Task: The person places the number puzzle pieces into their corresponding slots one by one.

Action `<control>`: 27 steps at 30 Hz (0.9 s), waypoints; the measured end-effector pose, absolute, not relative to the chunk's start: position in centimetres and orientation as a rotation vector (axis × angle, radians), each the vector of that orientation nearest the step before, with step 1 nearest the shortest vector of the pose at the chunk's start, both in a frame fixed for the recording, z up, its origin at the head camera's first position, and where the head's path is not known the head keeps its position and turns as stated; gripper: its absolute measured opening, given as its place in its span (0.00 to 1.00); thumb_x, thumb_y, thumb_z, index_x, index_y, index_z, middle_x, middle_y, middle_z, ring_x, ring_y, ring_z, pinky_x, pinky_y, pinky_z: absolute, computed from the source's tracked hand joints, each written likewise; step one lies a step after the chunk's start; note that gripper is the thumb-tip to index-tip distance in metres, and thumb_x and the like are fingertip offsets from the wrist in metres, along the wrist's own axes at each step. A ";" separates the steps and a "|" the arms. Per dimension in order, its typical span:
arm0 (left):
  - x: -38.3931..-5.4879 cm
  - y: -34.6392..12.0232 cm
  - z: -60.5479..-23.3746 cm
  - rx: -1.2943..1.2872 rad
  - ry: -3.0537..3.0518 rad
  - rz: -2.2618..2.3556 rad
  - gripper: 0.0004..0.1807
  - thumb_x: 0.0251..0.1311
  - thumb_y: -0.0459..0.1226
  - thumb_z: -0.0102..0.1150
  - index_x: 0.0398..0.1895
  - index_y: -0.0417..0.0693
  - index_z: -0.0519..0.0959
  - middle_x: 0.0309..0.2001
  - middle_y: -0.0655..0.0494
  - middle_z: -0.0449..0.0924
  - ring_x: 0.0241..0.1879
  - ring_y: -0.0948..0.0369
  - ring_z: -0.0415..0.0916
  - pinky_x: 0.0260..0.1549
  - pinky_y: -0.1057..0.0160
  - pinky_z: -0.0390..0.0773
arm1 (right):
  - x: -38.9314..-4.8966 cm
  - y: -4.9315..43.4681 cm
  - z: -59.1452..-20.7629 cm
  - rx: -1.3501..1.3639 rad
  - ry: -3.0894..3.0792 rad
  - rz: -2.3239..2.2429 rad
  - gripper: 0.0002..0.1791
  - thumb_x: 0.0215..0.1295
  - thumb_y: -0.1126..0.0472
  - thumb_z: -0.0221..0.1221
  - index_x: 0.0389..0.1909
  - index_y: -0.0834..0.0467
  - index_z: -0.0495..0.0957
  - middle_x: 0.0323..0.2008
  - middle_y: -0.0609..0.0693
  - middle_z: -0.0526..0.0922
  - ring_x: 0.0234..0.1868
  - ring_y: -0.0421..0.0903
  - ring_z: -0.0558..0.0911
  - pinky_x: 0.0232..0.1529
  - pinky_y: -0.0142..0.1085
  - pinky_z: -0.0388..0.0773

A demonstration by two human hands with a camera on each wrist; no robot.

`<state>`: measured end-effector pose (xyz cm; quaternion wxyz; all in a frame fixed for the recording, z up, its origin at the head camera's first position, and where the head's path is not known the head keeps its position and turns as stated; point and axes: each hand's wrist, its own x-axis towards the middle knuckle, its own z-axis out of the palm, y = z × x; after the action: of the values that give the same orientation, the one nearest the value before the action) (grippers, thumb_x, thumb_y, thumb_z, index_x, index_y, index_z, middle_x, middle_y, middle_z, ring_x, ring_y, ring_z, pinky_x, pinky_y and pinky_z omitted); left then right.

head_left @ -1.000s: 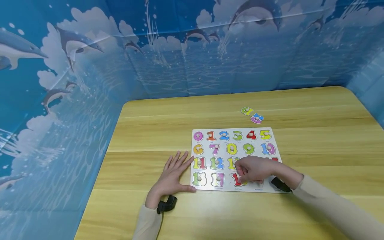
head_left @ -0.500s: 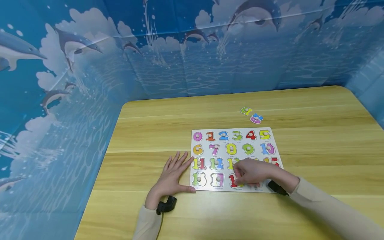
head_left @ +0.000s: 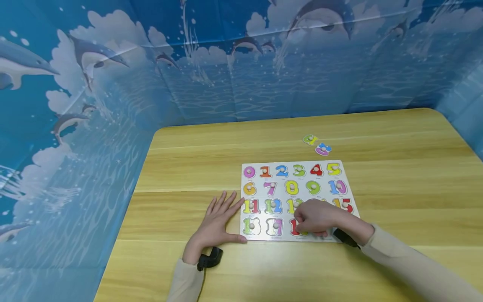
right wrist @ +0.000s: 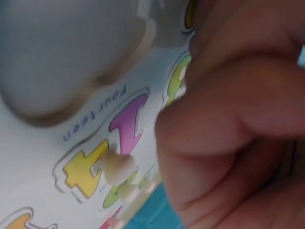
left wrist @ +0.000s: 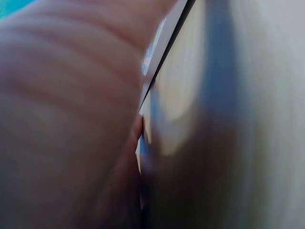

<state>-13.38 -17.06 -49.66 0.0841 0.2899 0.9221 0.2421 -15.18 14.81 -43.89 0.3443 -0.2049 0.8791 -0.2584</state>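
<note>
A white number puzzle board lies on the table, with knobbed number pieces in several rows. My left hand rests flat beside its left edge, fingers spread, index fingertip and thumb tip right at the edge. Over the bottom row, my right hand has thumb and fingers bent together on the number 18 puzzle piece; its red 1 shows, and the hand covers most of the rest. In the right wrist view, the curled fingers are beside the number 14 piece, and a bare grey recess shows in the board.
Two loose number pieces, one green and yellow and one blue and purple, lie behind the board on the wooden table. A blue dolphin-print cloth hangs behind the table and along its left side.
My right hand has shifted slightly left over the bottom row, uncovering more of the number 15 piece. My left hand has stayed in place.
</note>
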 end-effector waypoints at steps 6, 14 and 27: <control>-13.3 -17.1 -49.7 0.856 2.755 0.718 0.59 0.42 0.65 0.66 0.75 0.57 0.50 0.75 0.52 0.39 0.73 0.49 0.29 0.67 0.47 0.30 | -15.0 15.1 -44.0 -0.537 2.293 -0.696 0.18 0.57 0.56 0.66 0.17 0.55 0.68 0.11 0.46 0.70 0.07 0.40 0.71 0.19 0.34 0.71; -13.3 -17.0 -49.8 0.882 2.759 0.717 0.59 0.42 0.65 0.65 0.75 0.56 0.50 0.75 0.51 0.39 0.72 0.48 0.30 0.66 0.45 0.31 | -14.6 15.3 -44.1 -0.513 2.346 -0.653 0.18 0.57 0.53 0.66 0.18 0.54 0.69 0.14 0.45 0.70 0.09 0.41 0.70 0.19 0.34 0.66; -13.4 -16.9 -49.8 0.887 2.762 0.728 0.58 0.42 0.64 0.66 0.75 0.56 0.50 0.75 0.50 0.40 0.72 0.48 0.30 0.67 0.45 0.32 | -20.9 18.9 -43.2 -0.600 2.208 -0.908 0.17 0.65 0.49 0.60 0.26 0.58 0.73 0.14 0.49 0.71 0.13 0.47 0.71 0.16 0.31 0.65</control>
<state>-13.36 -16.87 -49.80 0.0754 0.2958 0.9209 0.2426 -20.91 18.92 -43.16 0.3334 -0.2300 0.8456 -0.3477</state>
